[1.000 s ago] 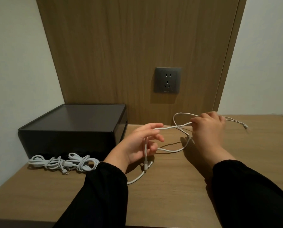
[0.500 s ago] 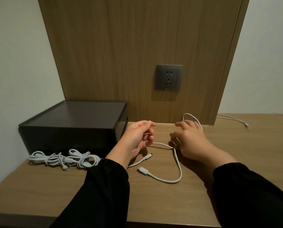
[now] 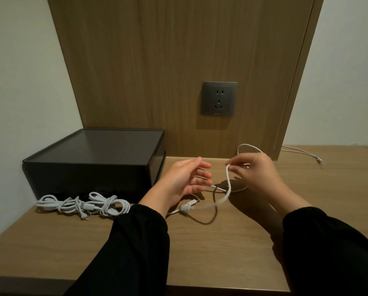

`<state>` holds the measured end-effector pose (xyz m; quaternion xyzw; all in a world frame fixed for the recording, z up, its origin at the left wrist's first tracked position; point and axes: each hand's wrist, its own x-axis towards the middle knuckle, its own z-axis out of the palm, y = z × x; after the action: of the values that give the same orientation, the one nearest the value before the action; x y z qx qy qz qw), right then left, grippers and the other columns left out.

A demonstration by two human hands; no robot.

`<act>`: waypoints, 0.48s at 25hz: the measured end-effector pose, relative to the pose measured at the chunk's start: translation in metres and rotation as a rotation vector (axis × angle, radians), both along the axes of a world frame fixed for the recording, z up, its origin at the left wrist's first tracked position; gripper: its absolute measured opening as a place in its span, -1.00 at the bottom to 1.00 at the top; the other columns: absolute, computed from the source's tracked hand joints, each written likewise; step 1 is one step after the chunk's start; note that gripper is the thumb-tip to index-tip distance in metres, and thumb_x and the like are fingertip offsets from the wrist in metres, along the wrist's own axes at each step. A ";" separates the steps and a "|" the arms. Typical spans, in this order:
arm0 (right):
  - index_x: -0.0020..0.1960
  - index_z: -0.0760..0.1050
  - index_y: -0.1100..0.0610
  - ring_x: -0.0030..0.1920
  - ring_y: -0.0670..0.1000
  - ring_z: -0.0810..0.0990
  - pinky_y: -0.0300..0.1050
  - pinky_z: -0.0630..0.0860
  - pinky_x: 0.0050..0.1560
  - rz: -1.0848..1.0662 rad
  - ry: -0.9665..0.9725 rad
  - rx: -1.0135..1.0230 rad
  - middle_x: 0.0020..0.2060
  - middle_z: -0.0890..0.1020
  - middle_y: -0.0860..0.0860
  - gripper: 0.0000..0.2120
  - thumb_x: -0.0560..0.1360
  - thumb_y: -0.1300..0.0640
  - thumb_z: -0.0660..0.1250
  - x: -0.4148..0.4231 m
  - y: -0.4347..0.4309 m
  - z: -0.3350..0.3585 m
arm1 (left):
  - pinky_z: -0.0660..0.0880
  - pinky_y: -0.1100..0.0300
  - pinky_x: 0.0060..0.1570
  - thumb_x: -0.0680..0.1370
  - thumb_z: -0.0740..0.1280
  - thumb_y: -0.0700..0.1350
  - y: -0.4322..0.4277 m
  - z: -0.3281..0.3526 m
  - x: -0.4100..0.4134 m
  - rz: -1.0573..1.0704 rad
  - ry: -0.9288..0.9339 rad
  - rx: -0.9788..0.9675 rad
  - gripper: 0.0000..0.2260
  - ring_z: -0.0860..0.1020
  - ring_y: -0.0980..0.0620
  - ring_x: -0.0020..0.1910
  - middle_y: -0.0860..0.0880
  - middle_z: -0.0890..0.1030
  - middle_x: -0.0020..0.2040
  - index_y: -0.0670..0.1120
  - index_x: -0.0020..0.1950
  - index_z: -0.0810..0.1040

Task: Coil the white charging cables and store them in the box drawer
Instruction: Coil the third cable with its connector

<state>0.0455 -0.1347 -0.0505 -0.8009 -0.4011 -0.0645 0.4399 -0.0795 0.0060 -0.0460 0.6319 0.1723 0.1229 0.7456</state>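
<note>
A white charging cable (image 3: 229,184) hangs in a curve over the middle of the wooden table. My right hand (image 3: 255,174) pinches its upper bend between thumb and fingertips, lifted off the table. One plug end (image 3: 187,207) trails low near my left wrist. My left hand (image 3: 185,180) is beside it, palm turned inward, fingers relaxed and spread, gripping nothing I can make out. Two coiled white cables (image 3: 82,205) lie in front of the black drawer box (image 3: 93,161) at the left. The drawer front is closed.
A grey wall socket (image 3: 219,98) sits on the wood panel behind the hands. The cable's far end (image 3: 318,160) lies on the table (image 3: 221,253) at the back right. White walls flank the panel on both sides.
My right hand has risen off the table, lifting a bend of the cable with it. The plug end has slid toward my left wrist. My left hand has opened wider.
</note>
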 end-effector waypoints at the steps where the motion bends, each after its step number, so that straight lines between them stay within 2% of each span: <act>1: -0.08 0.65 0.13 -0.18 -0.12 0.59 -0.21 0.53 -0.11 -0.050 0.001 0.073 -0.25 0.64 -0.04 -0.91 0.42 0.21 0.41 0.001 -0.001 0.001 | 0.56 0.20 -0.23 0.63 0.14 0.05 -0.001 0.001 0.000 -0.044 -0.005 -0.001 -0.66 0.63 0.01 -0.23 -0.09 0.63 -0.21 -0.17 0.07 0.57; 3: -0.05 0.65 0.15 -0.21 -0.06 0.59 -0.10 0.57 -0.15 -0.137 -0.026 0.117 -0.27 0.64 -0.01 -0.89 0.44 0.18 0.39 0.004 -0.002 0.001 | 0.57 0.19 -0.20 0.60 0.10 0.17 -0.002 0.002 -0.001 -0.128 -0.011 0.007 -0.54 0.64 -0.02 -0.19 -0.11 0.65 -0.18 -0.17 0.09 0.57; 7: -0.06 0.65 0.12 -0.22 0.00 0.58 0.01 0.57 -0.19 -0.256 -0.193 -0.002 -0.24 0.67 0.02 -0.89 0.47 0.16 0.36 0.006 -0.003 -0.002 | 0.55 0.15 -0.12 0.49 0.14 0.25 -0.003 0.000 -0.002 -0.165 -0.113 0.090 -0.47 0.61 0.00 -0.23 -0.08 0.63 -0.23 -0.17 0.09 0.57; 10: -0.05 0.66 0.11 -0.16 0.08 0.59 0.02 0.56 -0.15 -0.300 -0.228 -0.079 -0.19 0.68 0.06 -0.87 0.47 0.19 0.35 0.009 -0.004 -0.002 | 0.49 0.10 0.09 0.55 0.16 0.14 -0.005 -0.003 0.000 -0.023 -0.189 0.378 -0.60 0.62 0.07 -0.13 0.00 0.64 -0.24 -0.13 0.05 0.60; 12: -0.02 0.65 0.12 -0.12 0.10 0.59 0.01 0.54 -0.10 -0.269 -0.274 -0.113 -0.15 0.68 0.07 -0.85 0.46 0.22 0.34 0.008 -0.005 -0.002 | 0.42 0.13 0.13 0.62 0.13 0.05 -0.007 -0.005 0.002 0.061 -0.182 0.518 -0.69 0.60 0.08 -0.06 0.04 0.64 -0.21 -0.07 0.01 0.61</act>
<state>0.0539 -0.1398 -0.0520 -0.8545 -0.3496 -0.2083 0.3228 -0.0776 -0.0007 -0.0512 0.7823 0.0862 0.2415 0.5677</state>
